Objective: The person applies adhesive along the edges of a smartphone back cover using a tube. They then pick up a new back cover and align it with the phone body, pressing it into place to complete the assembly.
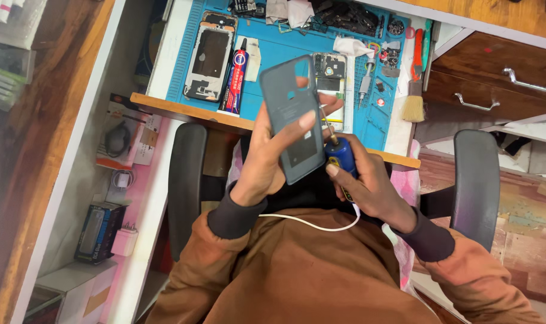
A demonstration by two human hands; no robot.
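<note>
My left hand [267,157] grips a dark grey phone back cover [292,114], held upright over my lap, thumb lying across its face. My right hand [369,186] is closed around a blue-handled tool [341,153], whose thin metal tip points up at the cover's right edge. A white cable [309,223] runs from that tool across my lap. On the blue work mat [285,45] lie an opened phone frame [209,63], a phone body with bare circuit board [331,78] and a red-and-blue glue tube [237,75].
A small brush [413,102] and a red-handled tool lie at the mat's right edge, small parts at the back. Wooden drawers with metal handles [513,75] stand at right. The chair's dark armrests [187,180] flank me. Boxes and a charger [124,240] sit on shelves at left.
</note>
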